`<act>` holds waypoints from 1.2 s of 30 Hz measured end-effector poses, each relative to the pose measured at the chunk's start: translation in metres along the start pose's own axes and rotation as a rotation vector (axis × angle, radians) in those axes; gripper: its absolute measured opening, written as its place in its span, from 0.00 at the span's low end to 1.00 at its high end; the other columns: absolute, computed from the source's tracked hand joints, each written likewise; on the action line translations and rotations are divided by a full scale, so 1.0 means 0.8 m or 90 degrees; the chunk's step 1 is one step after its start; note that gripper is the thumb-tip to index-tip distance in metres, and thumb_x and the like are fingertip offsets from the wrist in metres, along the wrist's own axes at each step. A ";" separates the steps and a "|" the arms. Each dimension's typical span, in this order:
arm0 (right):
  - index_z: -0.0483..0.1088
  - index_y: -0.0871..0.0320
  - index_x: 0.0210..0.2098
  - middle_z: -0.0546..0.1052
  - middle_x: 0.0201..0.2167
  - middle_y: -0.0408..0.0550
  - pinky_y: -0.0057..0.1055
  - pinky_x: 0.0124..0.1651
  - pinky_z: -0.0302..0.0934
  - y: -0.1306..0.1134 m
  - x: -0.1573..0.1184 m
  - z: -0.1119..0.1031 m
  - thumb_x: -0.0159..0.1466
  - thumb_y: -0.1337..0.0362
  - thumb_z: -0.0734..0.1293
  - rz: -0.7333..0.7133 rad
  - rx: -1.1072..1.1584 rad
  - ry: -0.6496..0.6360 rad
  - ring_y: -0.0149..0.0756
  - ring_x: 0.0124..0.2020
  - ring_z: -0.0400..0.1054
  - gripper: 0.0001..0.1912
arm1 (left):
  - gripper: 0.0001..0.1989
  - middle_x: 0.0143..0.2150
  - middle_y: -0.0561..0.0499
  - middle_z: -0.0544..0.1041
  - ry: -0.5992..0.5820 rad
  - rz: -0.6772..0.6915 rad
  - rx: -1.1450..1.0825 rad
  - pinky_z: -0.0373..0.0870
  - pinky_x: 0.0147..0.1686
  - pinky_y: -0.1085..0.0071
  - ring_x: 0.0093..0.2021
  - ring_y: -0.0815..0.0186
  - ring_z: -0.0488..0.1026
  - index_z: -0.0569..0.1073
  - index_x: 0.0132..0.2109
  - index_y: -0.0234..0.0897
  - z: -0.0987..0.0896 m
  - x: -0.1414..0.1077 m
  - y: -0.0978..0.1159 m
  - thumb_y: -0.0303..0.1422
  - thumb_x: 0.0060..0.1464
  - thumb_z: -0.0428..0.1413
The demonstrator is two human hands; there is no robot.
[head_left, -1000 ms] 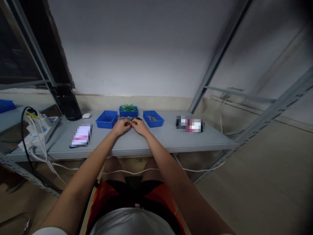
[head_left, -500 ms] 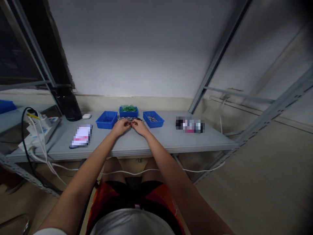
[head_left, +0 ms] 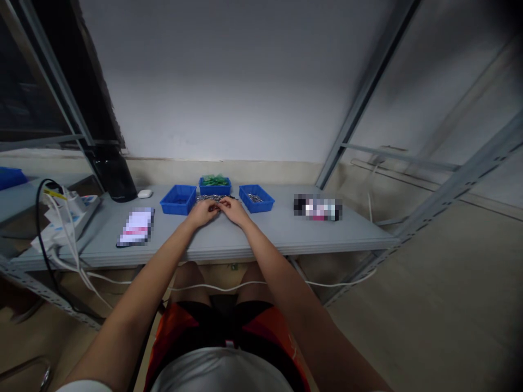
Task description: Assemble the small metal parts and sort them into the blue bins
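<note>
My left hand and my right hand meet at the middle of the table, their fingers curled and pinched together at the tips. Whatever they pinch is too small to make out. Just behind the fingers lies a pile of small silvery metal pieces, partly covered by my hands. A blue bin with dark contents stands left of my left hand. To the right of my right hand, another blue bin holds thin metal pieces. Behind the pile, a third blue bin contains green pieces.
On the left are a phone, a white earbud case, a black bottle and a power strip with cables. A blurred object lies to the right. Metal shelf posts frame the grey table.
Both hands stay nearly in place. The fingers of my right hand have shifted slightly up, still against those of the left.
</note>
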State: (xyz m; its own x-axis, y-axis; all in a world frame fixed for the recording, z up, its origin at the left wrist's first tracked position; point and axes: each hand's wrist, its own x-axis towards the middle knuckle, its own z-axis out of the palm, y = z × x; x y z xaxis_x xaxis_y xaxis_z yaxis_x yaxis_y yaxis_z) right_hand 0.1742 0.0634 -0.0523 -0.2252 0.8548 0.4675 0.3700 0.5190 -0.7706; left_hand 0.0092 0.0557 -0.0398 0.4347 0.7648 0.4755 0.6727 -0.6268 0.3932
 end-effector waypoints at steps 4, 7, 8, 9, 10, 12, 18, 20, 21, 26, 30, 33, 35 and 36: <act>0.72 0.60 0.33 0.76 0.31 0.45 0.28 0.41 0.61 0.001 0.002 -0.001 0.60 0.65 0.64 0.003 -0.007 0.010 0.31 0.32 0.68 0.06 | 0.12 0.33 0.47 0.77 0.006 -0.016 0.013 0.67 0.36 0.70 0.33 0.63 0.71 0.77 0.40 0.34 -0.001 0.000 0.000 0.30 0.50 0.53; 0.72 0.59 0.34 0.76 0.31 0.45 0.28 0.41 0.61 0.003 0.003 -0.003 0.61 0.65 0.64 0.013 -0.012 0.022 0.31 0.32 0.68 0.06 | 0.12 0.35 0.47 0.77 0.039 -0.024 0.018 0.67 0.37 0.70 0.34 0.63 0.71 0.77 0.41 0.34 -0.002 0.000 0.001 0.32 0.53 0.52; 0.73 0.59 0.34 0.76 0.30 0.44 0.28 0.41 0.61 0.004 0.003 -0.003 0.61 0.64 0.64 0.018 -0.014 0.024 0.31 0.32 0.68 0.07 | 0.12 0.36 0.46 0.77 0.051 -0.025 0.019 0.67 0.37 0.70 0.34 0.63 0.72 0.77 0.42 0.34 -0.002 -0.001 0.001 0.33 0.54 0.52; 0.73 0.59 0.34 0.76 0.30 0.44 0.28 0.41 0.61 0.004 0.003 -0.003 0.61 0.63 0.64 0.021 -0.016 0.023 0.32 0.32 0.68 0.07 | 0.12 0.37 0.46 0.77 0.060 -0.029 0.018 0.67 0.37 0.70 0.35 0.63 0.72 0.77 0.42 0.34 -0.002 -0.001 0.001 0.33 0.55 0.51; 0.73 0.59 0.35 0.76 0.30 0.44 0.28 0.41 0.61 0.003 0.002 -0.004 0.61 0.63 0.63 0.023 -0.018 0.018 0.32 0.32 0.68 0.08 | 0.13 0.37 0.45 0.77 0.068 -0.033 0.017 0.67 0.37 0.70 0.35 0.63 0.72 0.76 0.43 0.33 -0.003 -0.001 0.001 0.33 0.56 0.51; 0.74 0.59 0.35 0.76 0.29 0.44 0.29 0.41 0.61 0.002 0.001 -0.004 0.62 0.62 0.63 0.026 -0.025 0.007 0.32 0.32 0.68 0.09 | 0.13 0.39 0.45 0.77 0.079 -0.043 0.014 0.68 0.38 0.69 0.35 0.63 0.72 0.76 0.44 0.33 -0.002 0.000 0.001 0.32 0.56 0.50; 0.75 0.59 0.37 0.78 0.33 0.47 0.29 0.42 0.60 0.002 -0.002 -0.003 0.62 0.65 0.63 0.001 -0.090 -0.046 0.32 0.33 0.68 0.09 | 0.13 0.39 0.44 0.78 0.088 -0.050 0.033 0.68 0.40 0.69 0.36 0.63 0.72 0.77 0.43 0.33 -0.001 0.001 0.001 0.31 0.57 0.50; 0.75 0.59 0.37 0.78 0.33 0.47 0.28 0.42 0.60 0.004 -0.002 -0.003 0.62 0.66 0.63 -0.011 -0.103 -0.059 0.32 0.33 0.68 0.09 | 0.13 0.39 0.44 0.78 0.085 -0.046 0.035 0.68 0.40 0.69 0.36 0.63 0.72 0.77 0.42 0.32 -0.001 0.001 0.001 0.31 0.57 0.50; 0.75 0.59 0.37 0.78 0.32 0.47 0.28 0.41 0.59 0.005 -0.002 -0.002 0.63 0.66 0.63 -0.012 -0.103 -0.062 0.32 0.32 0.68 0.09 | 0.13 0.39 0.44 0.78 0.086 -0.046 0.034 0.68 0.40 0.69 0.36 0.63 0.72 0.77 0.43 0.32 -0.001 0.001 0.001 0.31 0.57 0.50; 0.75 0.60 0.37 0.77 0.29 0.47 0.28 0.39 0.59 0.005 -0.001 -0.003 0.63 0.66 0.62 0.005 -0.097 -0.065 0.32 0.31 0.67 0.10 | 0.13 0.39 0.44 0.78 0.087 -0.048 0.028 0.68 0.39 0.69 0.36 0.62 0.72 0.77 0.43 0.32 -0.002 0.000 0.002 0.32 0.57 0.50; 0.75 0.60 0.37 0.77 0.29 0.47 0.28 0.39 0.59 0.003 -0.002 -0.003 0.63 0.66 0.62 -0.001 -0.103 -0.054 0.32 0.30 0.67 0.09 | 0.13 0.38 0.44 0.78 0.089 -0.048 0.022 0.68 0.38 0.69 0.35 0.62 0.72 0.77 0.43 0.32 -0.002 0.001 0.002 0.32 0.56 0.50; 0.75 0.60 0.36 0.77 0.29 0.46 0.28 0.40 0.59 0.002 -0.003 -0.004 0.63 0.66 0.62 0.002 -0.103 -0.048 0.32 0.31 0.67 0.09 | 0.13 0.39 0.44 0.78 0.089 -0.046 0.021 0.68 0.38 0.69 0.35 0.62 0.72 0.77 0.42 0.32 -0.002 0.001 0.002 0.32 0.56 0.50; 0.75 0.60 0.37 0.77 0.30 0.46 0.28 0.40 0.59 0.001 -0.003 -0.004 0.63 0.66 0.63 0.008 -0.102 -0.041 0.32 0.31 0.67 0.09 | 0.13 0.39 0.44 0.78 0.090 -0.044 0.020 0.68 0.38 0.69 0.35 0.63 0.72 0.77 0.43 0.33 -0.002 0.001 0.001 0.31 0.56 0.50; 0.75 0.59 0.37 0.77 0.30 0.46 0.28 0.40 0.59 0.000 -0.003 -0.005 0.63 0.66 0.63 0.011 -0.102 -0.037 0.32 0.31 0.67 0.09 | 0.13 0.39 0.44 0.78 0.089 -0.044 0.019 0.68 0.38 0.69 0.35 0.63 0.72 0.77 0.43 0.33 -0.002 0.001 0.001 0.31 0.56 0.50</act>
State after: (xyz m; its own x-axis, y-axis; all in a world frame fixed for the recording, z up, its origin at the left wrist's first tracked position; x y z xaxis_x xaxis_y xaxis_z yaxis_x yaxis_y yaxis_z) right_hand 0.1781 0.0615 -0.0519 -0.2673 0.8645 0.4256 0.5118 0.5016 -0.6974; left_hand 0.0094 0.0553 -0.0381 0.3008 0.7759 0.5545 0.7161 -0.5678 0.4060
